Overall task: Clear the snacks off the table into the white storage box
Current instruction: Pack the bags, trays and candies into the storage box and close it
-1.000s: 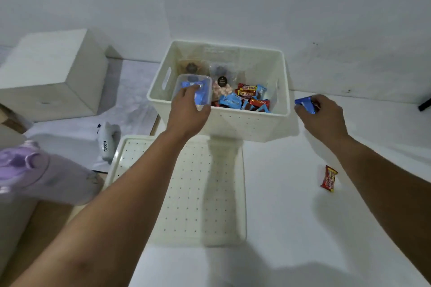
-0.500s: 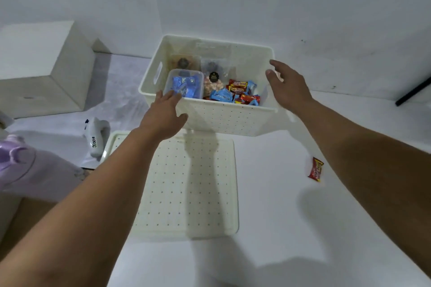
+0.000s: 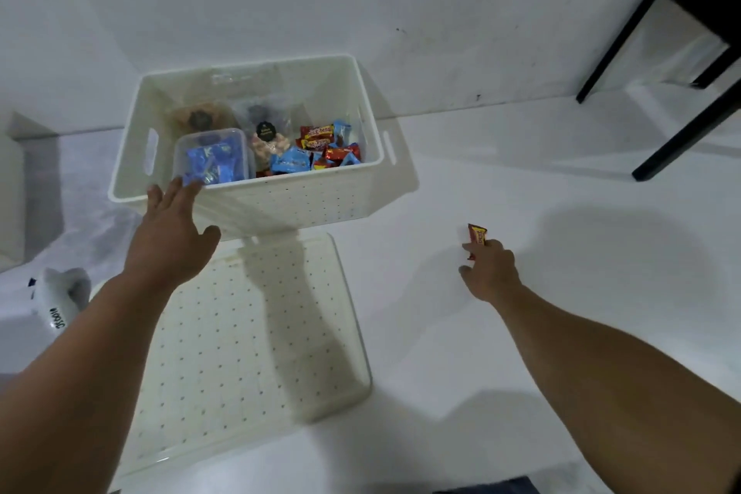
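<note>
Snacks fill most of the white storage box [image 3: 280, 205], which stands on the white table [image 3: 521, 333] against the wall. Inside the box, a clear tub [image 3: 212, 156] of blue packets sits at the near left corner, two clear bags with dark round labels [image 3: 264, 130] lie behind it, and a heap of red and blue wrapped bars [image 3: 320, 150] lies to the right of the tub. One red and yellow snack bar [image 3: 476, 235] is outside the box, on the table to the box's right and nearer to me. My right hand [image 3: 489, 273] is down on the table at that bar, fingertips touching its near end, fingers bent and close together; whether I have it pinched I cannot tell. My left hand [image 3: 172, 229] hangs at the box's near left rim, fingers spread wide and flat, holding nothing, fingertips just below the tub. The box's perforated lid [image 3: 248, 341] lies flat on the table right in front of the box. A white bottle [image 3: 60, 301] lies left of the lid.
</note>
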